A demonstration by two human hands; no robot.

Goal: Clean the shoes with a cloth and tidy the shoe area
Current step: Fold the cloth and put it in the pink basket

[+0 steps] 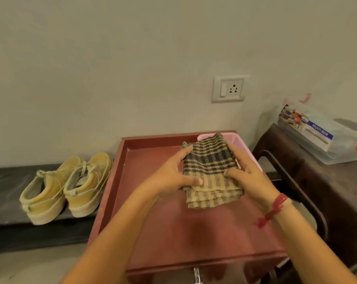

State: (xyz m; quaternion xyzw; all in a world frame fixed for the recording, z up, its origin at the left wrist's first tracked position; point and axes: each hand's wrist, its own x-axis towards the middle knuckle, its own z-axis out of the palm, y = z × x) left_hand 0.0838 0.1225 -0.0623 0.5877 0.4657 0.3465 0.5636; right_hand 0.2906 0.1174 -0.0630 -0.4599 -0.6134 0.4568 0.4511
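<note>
A folded checked cloth, tan and dark, lies over the back right of a red-brown tray-like table top. My left hand holds the cloth's left edge, fingers over the top and thumb on the lower part. My right hand grips its right edge, thumb pressing on the fabric. A red thread is tied round my right wrist. A pair of yellow-tan sneakers stands side by side on a dark low ledge to the left, heels toward me.
A pink perforated basket sits under the cloth at the tray's back right corner. To the right stands a dark wooden table bearing a clear plastic box. A wall socket is on the wall behind.
</note>
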